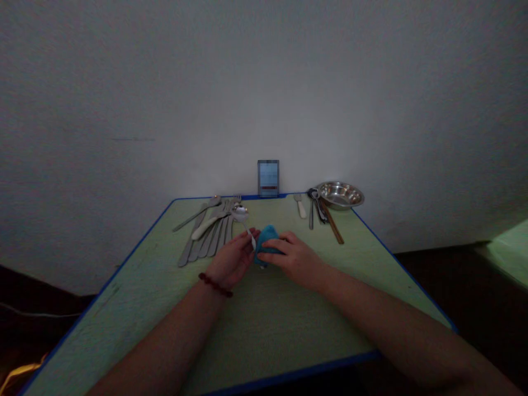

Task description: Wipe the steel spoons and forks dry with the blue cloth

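While the left hand [231, 259] cradles a spoon [240, 211] by its handle, scoop poking out ahead, here's the right hand [299, 259] pinching a blue cloth [269, 232] alongside! Cutlery [203, 228] fans out leftward; chopsticks [335, 226] and a metal bowl [340, 193] sit rightward on the table [289, 324].

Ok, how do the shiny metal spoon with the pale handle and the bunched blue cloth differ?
Look: the spoon has a shiny metal head; the cloth is dull blue. Shape: the spoon is long and slim, the cloth a bunched wad. Hold: the spoon is in the left hand, the cloth in the right hand. Shared: both hand-held, side by side over the pale green table.
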Motion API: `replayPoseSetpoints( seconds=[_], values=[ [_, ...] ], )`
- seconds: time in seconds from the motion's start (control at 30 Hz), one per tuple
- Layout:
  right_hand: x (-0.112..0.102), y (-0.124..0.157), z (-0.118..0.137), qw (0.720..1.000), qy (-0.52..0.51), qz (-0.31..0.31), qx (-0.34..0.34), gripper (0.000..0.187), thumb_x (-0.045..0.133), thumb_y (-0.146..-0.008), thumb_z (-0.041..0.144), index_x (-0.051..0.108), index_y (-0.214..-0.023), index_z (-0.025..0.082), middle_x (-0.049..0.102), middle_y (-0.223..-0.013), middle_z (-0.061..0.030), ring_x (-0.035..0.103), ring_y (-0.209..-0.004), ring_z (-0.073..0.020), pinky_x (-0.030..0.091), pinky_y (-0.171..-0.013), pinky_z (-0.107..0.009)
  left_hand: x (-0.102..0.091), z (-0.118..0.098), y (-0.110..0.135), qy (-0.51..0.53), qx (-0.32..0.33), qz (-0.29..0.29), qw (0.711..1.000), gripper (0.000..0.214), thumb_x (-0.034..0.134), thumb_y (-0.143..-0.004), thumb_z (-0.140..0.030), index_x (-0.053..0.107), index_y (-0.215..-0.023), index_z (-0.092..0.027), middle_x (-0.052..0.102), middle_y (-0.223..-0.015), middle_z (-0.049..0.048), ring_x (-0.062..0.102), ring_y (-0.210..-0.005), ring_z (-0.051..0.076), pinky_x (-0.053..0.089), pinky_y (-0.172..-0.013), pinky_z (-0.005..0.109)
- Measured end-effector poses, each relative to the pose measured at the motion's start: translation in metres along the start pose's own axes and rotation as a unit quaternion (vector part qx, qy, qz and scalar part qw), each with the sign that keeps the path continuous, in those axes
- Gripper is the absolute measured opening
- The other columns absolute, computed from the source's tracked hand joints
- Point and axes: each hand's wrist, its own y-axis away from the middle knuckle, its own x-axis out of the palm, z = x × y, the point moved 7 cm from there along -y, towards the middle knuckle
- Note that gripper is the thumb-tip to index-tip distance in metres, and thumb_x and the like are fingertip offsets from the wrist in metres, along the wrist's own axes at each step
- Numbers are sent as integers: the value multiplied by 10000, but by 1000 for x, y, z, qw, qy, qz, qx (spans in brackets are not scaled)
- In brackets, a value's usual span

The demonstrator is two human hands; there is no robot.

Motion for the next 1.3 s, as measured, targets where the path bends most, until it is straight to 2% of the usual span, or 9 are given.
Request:
replayPoseSetpoints(
  seconds=[0.23,0.57,0.77,0.9,1.07,1.3],
  values=[
    [2,1,-2,1000,-4,13,11,273,395,-826,178,568,-1030,228,540,-1069,-33,394,-874,-157,366,-797,-292,4,0,3,21,-16,-6,1000,179,419,-788,-105,575,-701,-103,611,-637,33,575,-569,92,461,-491,182],
    [5,1,-4,999,2,23,29,287,384,-827,181,556,-1052,229,532,-1072,-36,380,-887,-172,374,-793,-309,6,3,3,-19,-20,32,999,167,432,-782,-132,598,-780,-109,629,-689,46,586,-619,115,476,-490,196],
    [3,2,-9,998,13,22,56,294,388,-819,159,562,-1046,224,529,-1067,-45,380,-865,-176,376,-789,-317,14,10,7,-41,-43,59,996,193,411,-789,-129,603,-797,-112,632,-744,47,579,-616,102,476,-480,186],
    [1,2,-11,997,18,29,72,296,386,-819,161,551,-1059,210,526,-1070,-51,381,-878,-177,373,-801,-322,16,15,8,-43,-57,62,995,185,420,-786,-129,604,-784,-111,627,-721,39,573,-592,99,503,-544,230],
    [2,1,-14,996,19,32,84,301,392,-817,158,541,-1076,195,527,-1081,-56,379,-914,-184,366,-821,-327,18,19,9,-55,-62,100,992,171,450,-775,-143,606,-839,-110,637,-817,61,592,-676,121,506,-653,279],
    [-2,2,-18,994,14,26,107,297,398,-814,163,548,-1068,196,523,-1093,-52,377,-911,-189,373,-811,-326,21,19,12,-71,-55,140,986,199,517,-707,-57,600,-875,-127,631,-883,56,595,-728,119,482,-724,278]
  ],
)
